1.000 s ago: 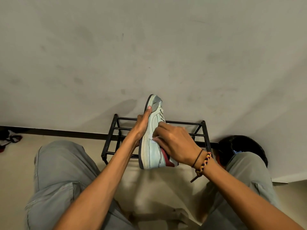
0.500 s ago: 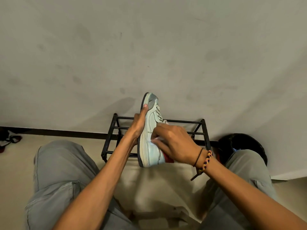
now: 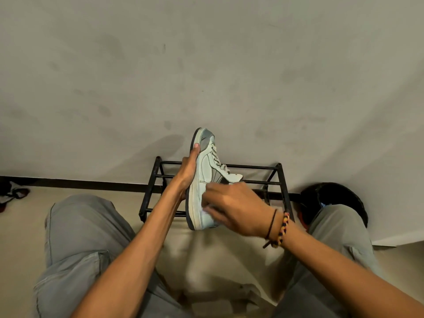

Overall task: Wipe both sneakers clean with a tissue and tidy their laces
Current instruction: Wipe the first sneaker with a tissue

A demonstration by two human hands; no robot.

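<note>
A pale grey-white sneaker [image 3: 205, 171] with a dark sole edge stands on end in the air, toe up and laces facing right. My left hand [image 3: 188, 173] grips it along the sole, thumb near the toe. My right hand [image 3: 231, 208] presses a white tissue [image 3: 205, 211] against the sneaker's side near the heel, fingers curled round the tissue. Only a small corner of the tissue shows under the fingers. A second sneaker is not in view.
A low black metal rack [image 3: 273, 180] stands against the wall behind the sneaker. My knees in grey trousers [image 3: 75, 230] flank both arms. A dark round object [image 3: 332, 198] lies by my right knee, and dark straps [image 3: 16, 193] lie on the floor at far left.
My right hand has slid down the sneaker's side from the middle to the heel area. The sneaker has risen slightly and its laces show more.
</note>
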